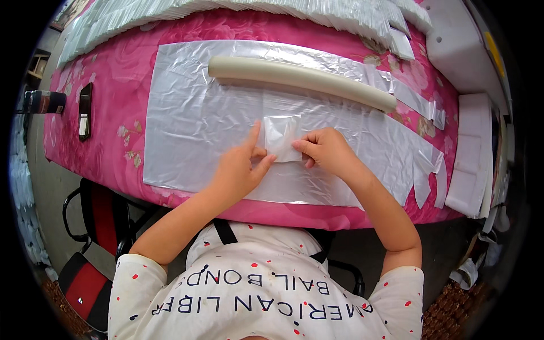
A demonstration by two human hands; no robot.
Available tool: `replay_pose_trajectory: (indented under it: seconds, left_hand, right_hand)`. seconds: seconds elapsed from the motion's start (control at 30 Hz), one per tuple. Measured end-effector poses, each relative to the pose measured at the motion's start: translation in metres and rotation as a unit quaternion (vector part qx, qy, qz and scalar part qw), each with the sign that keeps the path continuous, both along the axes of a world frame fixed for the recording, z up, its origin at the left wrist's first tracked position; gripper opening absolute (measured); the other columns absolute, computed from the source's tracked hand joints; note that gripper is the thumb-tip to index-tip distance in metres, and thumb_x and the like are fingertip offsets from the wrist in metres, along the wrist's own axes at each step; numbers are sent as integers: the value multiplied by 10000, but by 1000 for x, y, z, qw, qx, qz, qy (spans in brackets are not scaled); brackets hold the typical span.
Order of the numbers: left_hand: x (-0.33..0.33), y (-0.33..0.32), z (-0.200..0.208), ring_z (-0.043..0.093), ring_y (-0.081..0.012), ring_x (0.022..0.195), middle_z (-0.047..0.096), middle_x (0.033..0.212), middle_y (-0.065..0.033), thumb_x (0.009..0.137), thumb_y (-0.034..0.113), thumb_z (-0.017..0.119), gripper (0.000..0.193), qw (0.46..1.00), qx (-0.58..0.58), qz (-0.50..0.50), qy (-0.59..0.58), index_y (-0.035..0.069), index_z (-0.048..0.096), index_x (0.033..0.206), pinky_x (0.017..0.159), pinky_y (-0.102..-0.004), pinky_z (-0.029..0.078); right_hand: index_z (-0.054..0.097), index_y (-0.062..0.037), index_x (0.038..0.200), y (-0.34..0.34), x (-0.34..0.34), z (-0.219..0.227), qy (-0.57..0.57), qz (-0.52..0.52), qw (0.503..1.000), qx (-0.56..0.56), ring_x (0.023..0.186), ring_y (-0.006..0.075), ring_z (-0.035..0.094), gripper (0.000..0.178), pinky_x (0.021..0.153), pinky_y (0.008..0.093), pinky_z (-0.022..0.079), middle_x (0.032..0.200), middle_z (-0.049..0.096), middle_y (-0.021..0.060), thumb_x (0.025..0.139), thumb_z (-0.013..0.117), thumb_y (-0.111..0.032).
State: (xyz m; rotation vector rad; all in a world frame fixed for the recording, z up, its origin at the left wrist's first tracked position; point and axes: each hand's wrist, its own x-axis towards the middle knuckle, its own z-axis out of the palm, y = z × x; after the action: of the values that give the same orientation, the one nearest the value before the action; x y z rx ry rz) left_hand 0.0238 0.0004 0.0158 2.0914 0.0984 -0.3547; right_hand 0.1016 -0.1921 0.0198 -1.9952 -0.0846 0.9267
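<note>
A small square packet of whitish, see-through plastic film (281,134) lies on a large sheet of shiny translucent plastic (187,130). My right hand (328,150) pinches the packet's right edge between thumb and fingers. At its left side is my left hand (241,167), index finger stretched out along the edge and thumb tip touching the lower left corner. The fingers of that hand are apart. Beyond both hands, a long beige tube (300,78) rests across the sheet. What the packet contains, if anything, cannot be made out.
Long rows of stacked white folded packets (255,5) line the table's far edge. A phone (85,111) and a dark cylindrical object (44,102) are at the left on the pink flowered cloth (113,150). White foam blocks (471,153) stand at the right; a red-and-black chair (102,212) is lower left.
</note>
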Motion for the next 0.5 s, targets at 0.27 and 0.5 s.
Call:
replay_pose_trajectory:
  seconds: [0.27,0.5]
  left_hand:
    - [11,5,0,597,-192,879,590,1045,-155,763,140,681,746,999,39,4,-26,-36,275,1364,704,-292,477]
    - [6,-23,-13,218,-372,1332,235,1426,-232,765,364,635,885,923,218,-153,-277,-64,171,1386,1066,-473,184]
  right_hand:
    - [644,3,676,5,13,4,46,30,997,-45,519,124,614,284,492,256,457,582,603,62,822,620,-239]
    - [660,11,705,6,10,0,29,29,998,-50,517,129,615,271,501,262,465,587,619,90,809,624,-237]
